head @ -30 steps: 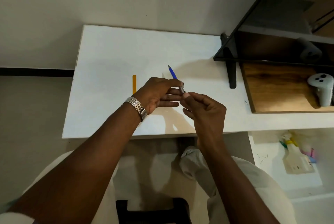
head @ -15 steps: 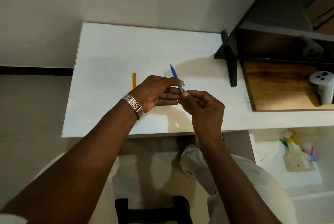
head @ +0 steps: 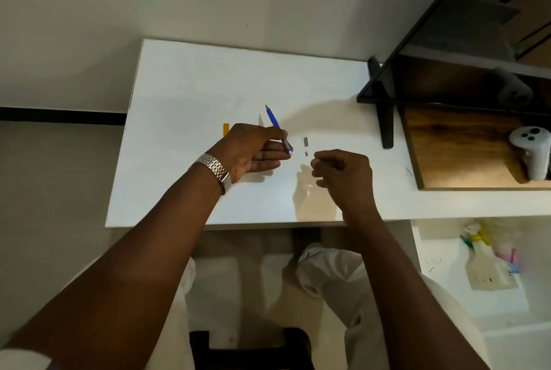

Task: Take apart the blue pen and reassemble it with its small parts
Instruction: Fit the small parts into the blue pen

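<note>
My left hand [head: 253, 150] grips the blue pen [head: 274, 119] near its grey lower end, and the pen's tip points up and away from me over the white table [head: 185, 95]. Two small grey parts lie on the table just right of the pen: a larger one [head: 305, 141] and a tiny one [head: 306, 154] below it. My right hand [head: 343, 174] hovers to the right of them with its fingers curled; whether it holds a small piece I cannot tell.
A short orange strip [head: 226, 129] lies left of my left hand. A black shelf frame [head: 384, 107] stands at the table's right edge, with a wooden board [head: 459, 149] and a white controller [head: 532, 149] beyond it. A spray bottle [head: 489, 265] lies on the floor at right.
My right hand has pulled away from the pen's end to the right. The two small grey parts now show on the table between my hands.
</note>
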{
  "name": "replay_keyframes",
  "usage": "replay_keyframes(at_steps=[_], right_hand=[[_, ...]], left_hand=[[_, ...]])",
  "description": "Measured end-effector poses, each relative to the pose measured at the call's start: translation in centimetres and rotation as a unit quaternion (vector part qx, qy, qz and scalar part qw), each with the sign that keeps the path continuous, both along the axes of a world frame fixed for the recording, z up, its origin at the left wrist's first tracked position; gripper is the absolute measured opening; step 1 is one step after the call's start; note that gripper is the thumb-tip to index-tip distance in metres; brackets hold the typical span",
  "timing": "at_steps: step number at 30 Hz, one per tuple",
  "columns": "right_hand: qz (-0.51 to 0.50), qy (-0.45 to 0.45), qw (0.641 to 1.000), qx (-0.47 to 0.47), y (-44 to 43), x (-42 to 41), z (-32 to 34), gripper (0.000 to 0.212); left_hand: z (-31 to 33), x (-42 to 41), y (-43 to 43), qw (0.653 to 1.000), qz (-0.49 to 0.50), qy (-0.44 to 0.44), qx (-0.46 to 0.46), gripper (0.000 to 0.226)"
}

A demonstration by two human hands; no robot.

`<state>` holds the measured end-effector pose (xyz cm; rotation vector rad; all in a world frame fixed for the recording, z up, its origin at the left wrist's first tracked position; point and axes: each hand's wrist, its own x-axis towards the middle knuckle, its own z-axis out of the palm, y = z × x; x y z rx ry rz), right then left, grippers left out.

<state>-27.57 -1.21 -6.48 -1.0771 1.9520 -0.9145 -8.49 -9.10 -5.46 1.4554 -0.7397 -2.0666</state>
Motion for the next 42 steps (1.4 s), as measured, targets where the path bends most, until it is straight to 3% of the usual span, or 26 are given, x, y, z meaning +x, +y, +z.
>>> replay_keyframes(at_steps=[4, 12, 18, 25, 30, 42], right_hand=[[0.052, 0.126, 0.990, 0.021, -1.9, 0.2, -1.8, 0.018], [0.067, 0.226, 0.972, 0.012, -3.6, 0.7, -2.9, 0.015], [0.075, 0.211, 0.974, 0.013, -3.6, 1.3, -2.3, 0.016], [0.121, 0.124, 0.984, -0.049, -2.1, 3.2, 1.3, 0.012], [0.151, 0.163, 0.974, -0.052, -1.4, 3.8, 1.6, 0.014], [0.142, 0.154, 0.976, -0.055, -1.3, 4.0, 1.5, 0.014]], left_hand=[[-0.2, 0.1, 0.1, 1.000, 0.005, -0.008, -0.002, 0.036], [-0.2, 0.3, -0.3, 1.000, 0.011, -0.014, -0.004, 0.032], [-0.1, 0.3, -0.1, 1.000, 0.019, -0.018, -0.004, 0.032], [-0.4, 0.2, -0.5, 0.998, 0.058, -0.015, -0.004, 0.029], [-0.4, 0.1, -0.4, 0.998, 0.057, -0.017, -0.006, 0.027], [-0.1, 0.2, -0.4, 0.998, 0.062, -0.013, -0.003, 0.022]])
